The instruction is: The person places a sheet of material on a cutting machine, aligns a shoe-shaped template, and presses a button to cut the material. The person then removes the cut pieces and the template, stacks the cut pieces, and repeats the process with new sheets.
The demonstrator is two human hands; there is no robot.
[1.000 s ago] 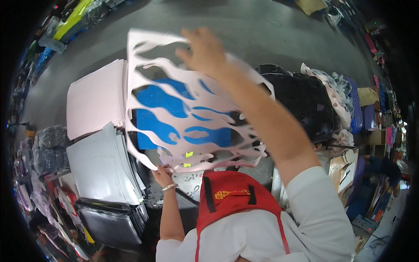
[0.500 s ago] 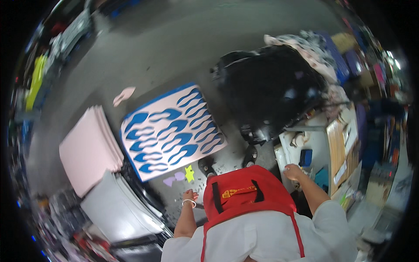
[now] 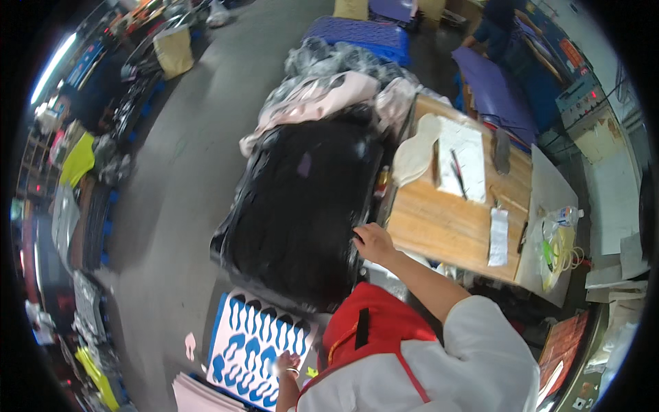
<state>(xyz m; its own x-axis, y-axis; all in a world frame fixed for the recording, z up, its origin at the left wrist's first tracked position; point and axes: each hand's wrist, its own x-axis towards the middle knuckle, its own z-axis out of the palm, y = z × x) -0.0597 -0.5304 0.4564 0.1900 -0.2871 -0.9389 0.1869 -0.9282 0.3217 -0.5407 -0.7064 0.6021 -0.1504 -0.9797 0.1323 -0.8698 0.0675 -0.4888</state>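
My right hand (image 3: 374, 244) is closed, with its fingers curled at the right edge of a large black plastic-covered stack (image 3: 295, 206). Something small and dark shows at its fingertips, but I cannot make out what it is. My left hand (image 3: 287, 362), with a white bracelet at the wrist, hangs low and is smeared by motion. Below it in the picture lies a pale pink sheet (image 3: 241, 343) patterned with rows of blue wavy shapes. Whether that hand touches the sheet is unclear.
A wooden-topped table (image 3: 439, 226) stands to the right, bearing a white pad (image 3: 461, 158) and a cream sole-shaped piece (image 3: 416, 151). Pink sheets (image 3: 199, 395) are stacked at the lower left. A person (image 3: 495, 31) is at the far right, near purple sheets (image 3: 494, 89).
My view has turned right and swung up toward the wooden table. My right hand has come from beside the table to the black stack's edge. The pink patterned sheet now sits lower in view.
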